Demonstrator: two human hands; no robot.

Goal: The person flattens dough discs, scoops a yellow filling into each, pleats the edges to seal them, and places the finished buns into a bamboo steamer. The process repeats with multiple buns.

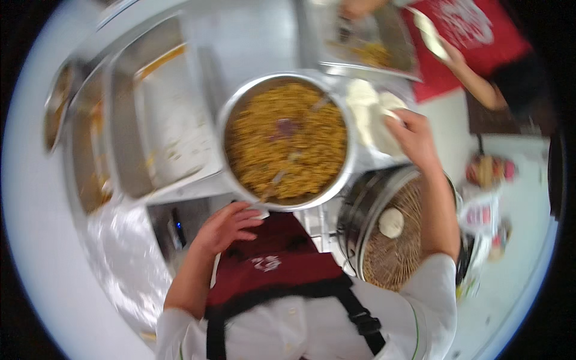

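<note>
A large round metal bowl (223, 148) stands before me, filled with a chopped yellow-brown filling (270, 117). Its surface shows a small purple patch, and what look like utensil handles are blurred. To the bowl's right, my right hand (414, 135) pinches the edge of a pale flat dough wrapper (392, 101). Another dough wrapper (361, 101) lies beside it. My left hand (225, 227) is just below the bowl's near rim, fingers apart, with a small white thing (261, 212) by the fingertips. Under my right forearm, a white dough bun (391, 223) rests on a steamer's woven mat (382, 261).
Metal trays with food residue (175, 130) line the left side. Crinkled clear plastic (126, 265) covers the lower left. At upper right, a co-worker in a red apron (468, 36) holds a dough piece (429, 36) near another metal tray (373, 67). Bags (479, 216) lie far right.
</note>
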